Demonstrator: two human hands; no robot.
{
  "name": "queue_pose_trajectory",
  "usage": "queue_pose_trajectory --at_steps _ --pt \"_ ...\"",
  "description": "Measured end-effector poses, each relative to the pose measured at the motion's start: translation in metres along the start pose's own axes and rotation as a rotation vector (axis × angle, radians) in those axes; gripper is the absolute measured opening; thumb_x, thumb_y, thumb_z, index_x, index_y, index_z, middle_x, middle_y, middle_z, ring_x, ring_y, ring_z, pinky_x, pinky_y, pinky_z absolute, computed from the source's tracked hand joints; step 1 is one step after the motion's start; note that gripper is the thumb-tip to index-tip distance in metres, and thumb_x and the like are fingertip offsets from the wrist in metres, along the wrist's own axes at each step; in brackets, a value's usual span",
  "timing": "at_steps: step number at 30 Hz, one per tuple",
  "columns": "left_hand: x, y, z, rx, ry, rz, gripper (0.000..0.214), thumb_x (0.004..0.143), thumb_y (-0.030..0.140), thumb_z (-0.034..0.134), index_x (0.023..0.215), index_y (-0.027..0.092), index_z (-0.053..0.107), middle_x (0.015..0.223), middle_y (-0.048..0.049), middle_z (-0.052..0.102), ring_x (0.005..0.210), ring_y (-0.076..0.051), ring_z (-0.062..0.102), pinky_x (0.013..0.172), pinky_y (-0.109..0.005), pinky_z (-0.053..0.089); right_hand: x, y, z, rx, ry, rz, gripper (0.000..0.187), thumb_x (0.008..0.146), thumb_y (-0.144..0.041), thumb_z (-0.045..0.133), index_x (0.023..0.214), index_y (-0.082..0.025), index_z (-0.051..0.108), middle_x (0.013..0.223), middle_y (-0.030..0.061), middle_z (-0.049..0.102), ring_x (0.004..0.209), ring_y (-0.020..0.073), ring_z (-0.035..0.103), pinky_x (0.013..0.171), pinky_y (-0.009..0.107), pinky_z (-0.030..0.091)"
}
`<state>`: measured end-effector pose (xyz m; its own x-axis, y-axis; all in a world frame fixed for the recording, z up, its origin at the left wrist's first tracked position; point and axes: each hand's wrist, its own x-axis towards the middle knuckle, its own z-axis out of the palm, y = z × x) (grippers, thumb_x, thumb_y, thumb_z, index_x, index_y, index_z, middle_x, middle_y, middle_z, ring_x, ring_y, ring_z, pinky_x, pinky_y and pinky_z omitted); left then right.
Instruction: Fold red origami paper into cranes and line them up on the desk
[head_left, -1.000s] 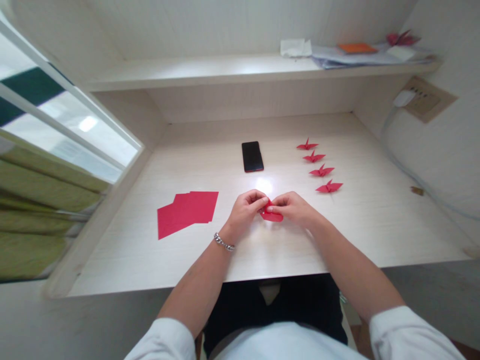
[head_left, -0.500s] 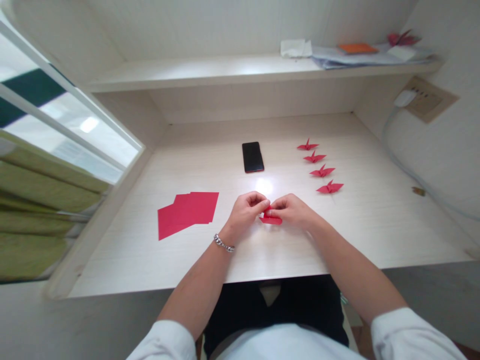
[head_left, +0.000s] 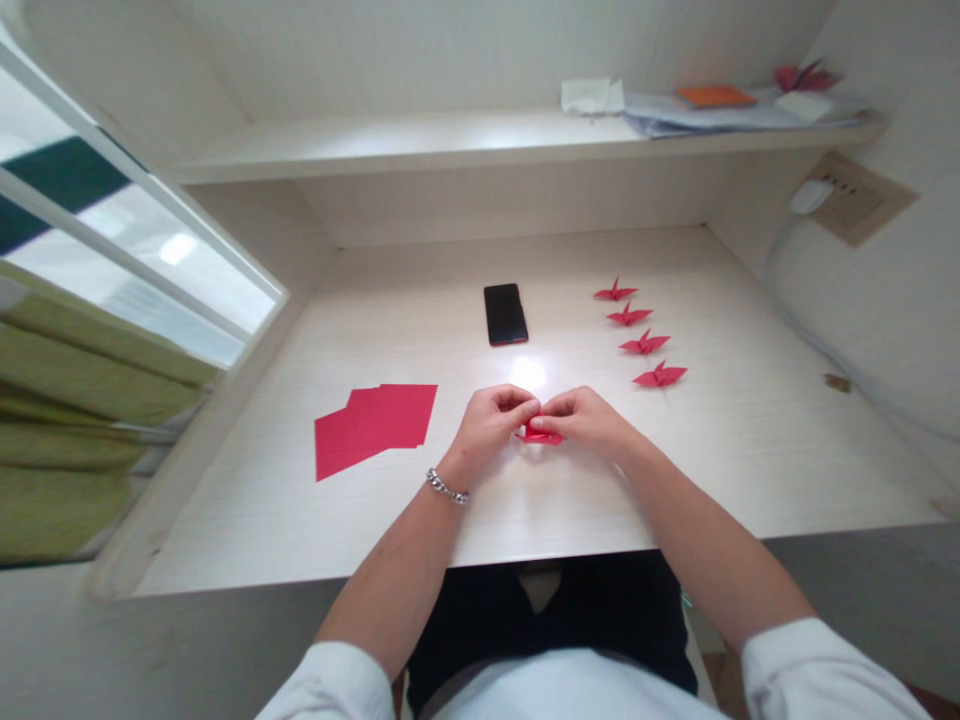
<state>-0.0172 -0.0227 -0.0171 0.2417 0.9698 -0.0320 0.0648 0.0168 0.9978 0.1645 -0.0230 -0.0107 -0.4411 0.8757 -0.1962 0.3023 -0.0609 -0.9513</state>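
Between my fingertips is a small piece of folded red paper (head_left: 541,436), low over the front middle of the desk. My left hand (head_left: 495,422) pinches it from the left, thumb and index finger closed together. From the right, my right hand (head_left: 581,418) pinches the same paper with its thumb on the near side. The fingers cover most of the folds, so its exact shape is hidden. Several red paper cranes (head_left: 660,375) stand in a slanting row to the right. Flat red paper sheets (head_left: 375,425) lie overlapping to the left of my hands.
A black phone (head_left: 506,314) lies beyond my hands on the pale desk (head_left: 247,500). Above the back runs a shelf (head_left: 420,140) holding papers (head_left: 720,118) and an orange item (head_left: 716,96). A charger (head_left: 810,197) with its cable is plugged in at right.
The folded paper has tilted slightly between my fingers, its lower edge a little higher than before. Both hands stay nearly in the same place.
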Motion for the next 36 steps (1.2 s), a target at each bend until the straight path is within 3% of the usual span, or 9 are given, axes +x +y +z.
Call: queue_pose_trajectory --at_steps 5,11,18,36 --pt "0.0000 0.0001 -0.0016 -0.058 0.027 -0.002 0.028 0.077 0.039 0.072 0.086 0.013 0.073 0.078 -0.0075 0.071 0.068 -0.015 0.063 0.062 -0.025 0.049 0.0013 0.0012 -0.0007 0.107 0.053 -0.059 0.035 0.075 -0.044 0.066 0.085 -0.012 0.076 0.071 0.0056 0.071 0.061 0.0140 0.057 0.055 0.024 0.040" --pt "-0.0020 -0.0004 -0.0030 -0.130 -0.067 -0.047 0.029 0.075 0.036 0.074 0.091 0.012 0.072 0.086 -0.0105 0.073 0.075 -0.018 0.067 0.067 -0.027 0.052 0.0009 -0.0003 -0.0031 0.124 0.177 -0.116 0.034 0.078 -0.042 0.065 0.092 -0.013 0.077 0.076 0.0065 0.073 0.064 0.0151 0.060 0.058 0.025 0.043" --pt "-0.0035 -0.0031 -0.0035 -0.072 -0.106 -0.065 0.034 0.077 0.042 0.071 0.092 0.012 0.075 0.089 -0.0126 0.074 0.076 -0.021 0.067 0.067 -0.029 0.052 0.0019 0.0004 -0.0026 0.029 0.224 -0.184 0.027 0.081 -0.036 0.064 0.094 -0.016 0.077 0.083 0.0067 0.075 0.078 0.0209 0.066 0.071 0.030 0.050" --pt "-0.0009 -0.0036 -0.0041 0.048 -0.002 -0.052 0.025 0.072 0.036 0.075 0.083 0.013 0.077 0.084 -0.0112 0.075 0.074 -0.021 0.068 0.067 -0.028 0.050 0.0037 0.0051 -0.0002 -0.171 0.285 -0.231 0.020 0.082 -0.028 0.064 0.096 -0.022 0.077 0.091 0.0060 0.074 0.084 0.0205 0.068 0.073 0.029 0.051"
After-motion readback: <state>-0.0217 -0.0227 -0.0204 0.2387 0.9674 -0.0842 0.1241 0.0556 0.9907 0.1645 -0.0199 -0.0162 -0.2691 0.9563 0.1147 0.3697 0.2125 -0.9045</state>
